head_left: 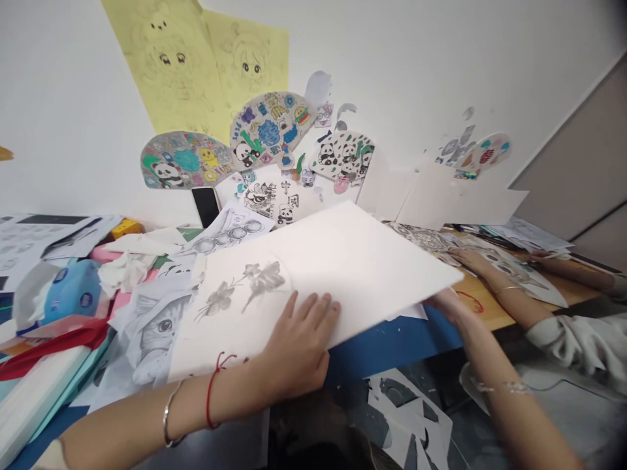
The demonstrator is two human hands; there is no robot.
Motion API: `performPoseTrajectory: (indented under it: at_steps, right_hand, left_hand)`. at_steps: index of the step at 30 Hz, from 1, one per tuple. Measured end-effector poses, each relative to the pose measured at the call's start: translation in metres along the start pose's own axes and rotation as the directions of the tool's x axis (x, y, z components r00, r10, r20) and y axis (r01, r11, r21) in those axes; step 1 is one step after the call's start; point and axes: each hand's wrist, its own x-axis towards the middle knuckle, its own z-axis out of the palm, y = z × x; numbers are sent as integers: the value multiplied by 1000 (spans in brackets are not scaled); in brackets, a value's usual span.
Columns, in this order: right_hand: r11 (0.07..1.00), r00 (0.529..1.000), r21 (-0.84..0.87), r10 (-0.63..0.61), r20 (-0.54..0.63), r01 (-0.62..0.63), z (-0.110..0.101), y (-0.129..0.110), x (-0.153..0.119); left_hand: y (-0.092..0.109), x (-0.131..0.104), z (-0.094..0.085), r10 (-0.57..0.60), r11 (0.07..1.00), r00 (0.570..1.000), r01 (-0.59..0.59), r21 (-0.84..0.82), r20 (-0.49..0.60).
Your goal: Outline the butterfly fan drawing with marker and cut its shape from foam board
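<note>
A large white board (362,261) lies tilted over the table, its right side raised. My left hand (298,343), with a red string and a silver bangle at the wrist, rests on the board's near edge, fingers stretched out. My right hand (448,305) grips the board's right corner from below, its fingers partly hidden under it. Left of the blank area is a sheet with a grey leaf drawing (245,287). A kitten drawing (159,333) lies beside that sheet.
Another person's hand (473,261) touches a drawing at the right. Tissues (130,267), a blue packet (76,290) and a red cloth (59,349) crowd the left. Behind stand a phone (206,207) and decorated fans (272,127). Paper scraps (406,418) lie below.
</note>
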Motion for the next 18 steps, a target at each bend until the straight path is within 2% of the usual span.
performPoseTrajectory:
  at_steps: [2, 4, 6, 7, 9, 11, 12, 14, 16, 18]
  right_hand:
    - [996, 995, -84, -22, 98, 30, 30, 14, -24]
    - [973, 980, -186, -104, 169, 136, 69, 22, -48]
    - [798, 892, -411, -342, 294, 441, 107, 22, -72]
    - [696, 854, -498, -390, 343, 518, 122, 20, -82]
    - [504, 799, -620, -408, 443, 601, 143, 14, -99]
    - [381, 738, -632, -361, 570, 674, 150, 8, -109]
    - [352, 696, -601, -328, 639, 717, 149, 6, -112]
    - [349, 617, -521, -276, 737, 779, 142, 4, -115]
    - [377, 594, -487, -253, 764, 788, 135, 4, -115]
    - [382, 612, -505, -248, 750, 774, 131, 3, -112]
  left_hand:
    - [-6, 6, -15, -39, 999, 998, 39, -2, -42]
    - [-10, 12, -31, -62, 998, 995, 62, -3, -79]
    - [-14, 16, -47, -77, 997, 992, 77, 3, -103]
    - [-15, 17, -56, -85, 996, 990, 86, 9, -111]
    - [-18, 17, -72, -103, 994, 986, 106, 18, -131]
    - [-22, 12, -87, -115, 993, 979, 117, 4, -168]
    - [-24, 8, -93, -116, 993, 973, 116, -13, -201]
    - [-28, -2, -105, -116, 993, 957, 106, -51, -266]
    - [-31, -14, -114, -114, 992, 935, 90, -86, -336]
    - [-32, -25, -121, -111, 991, 909, 71, -113, -403]
